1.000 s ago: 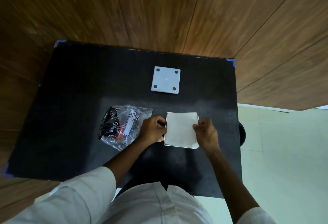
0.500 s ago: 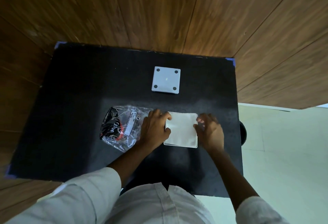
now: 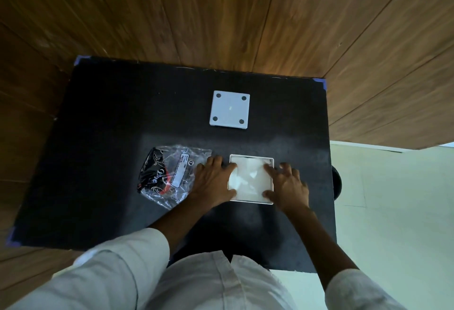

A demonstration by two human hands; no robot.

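A white square box (image 3: 253, 181) with a thin rim and a pale sheet inside lies on the black table (image 3: 103, 137), near its front middle. My left hand (image 3: 212, 183) lies flat at the box's left edge, with its thumb and forefinger reaching onto the sheet. My right hand (image 3: 288, 185) lies flat at the right edge in the same way, fingers spread. Neither hand curls round anything. A white square lid or plate (image 3: 229, 109) with a dark dot in each corner lies further back.
A clear plastic bag (image 3: 169, 174) holding a black and red item with a white label lies just left of my left hand. Wooden panels stand behind the table. A pale tiled floor and a dark round object (image 3: 337, 184) are to the right.
Both hands went from pinching the white sheet's side edges to lying flat with fingers spread on it. The sheet has sunk into the box, whose rim now shows.
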